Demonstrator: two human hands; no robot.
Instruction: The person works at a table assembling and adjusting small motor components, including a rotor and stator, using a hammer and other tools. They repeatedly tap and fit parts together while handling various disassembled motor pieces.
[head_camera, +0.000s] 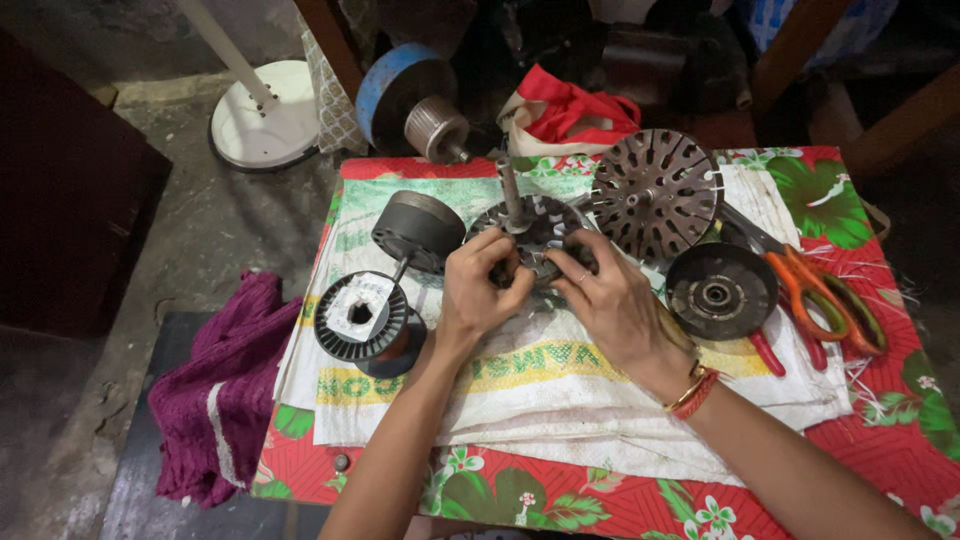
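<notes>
Stator half hidden, hands covering windings

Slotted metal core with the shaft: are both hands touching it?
Touching. The head view shows left hand and right hand fingers resting on the slotted metal core.

bare forearms, red-gold bangles, right hand

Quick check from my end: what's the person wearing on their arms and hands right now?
Both forearms are bare, with no sleeves or gloves in view. The right hand has red and gold bangles at the wrist and what looks like a thin ring on one finger. The left hand wears nothing visible.
</notes>
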